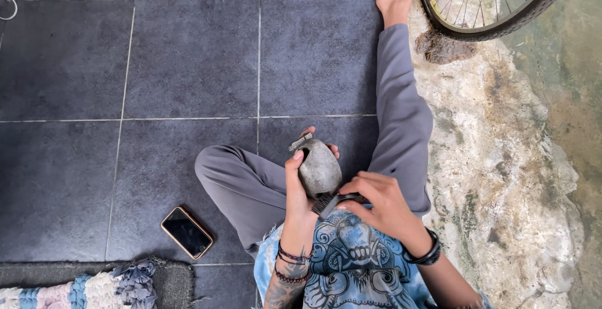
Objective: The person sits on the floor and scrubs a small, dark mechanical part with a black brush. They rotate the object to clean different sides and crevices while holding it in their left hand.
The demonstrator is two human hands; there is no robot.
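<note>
A dark-screened rectangular phone (187,232) lies on the floor tiles (75,177)

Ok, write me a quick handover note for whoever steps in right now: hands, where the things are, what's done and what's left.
Left hand: closed in a grip around the grey, rounded, stone-like metal object, held upright over the lap.
Right hand: pinching a small dark wire brush, bristles against the object's lower edge.
Nearby: black smartphone with an orange case lies on the dark grey tiled floor by the left knee; a multicoloured rag rug sits at the lower left; a bicycle wheel stands at the upper right.
Done: the brush is on the lower edge.
Left: how much is already brushed cannot be told.
</note>
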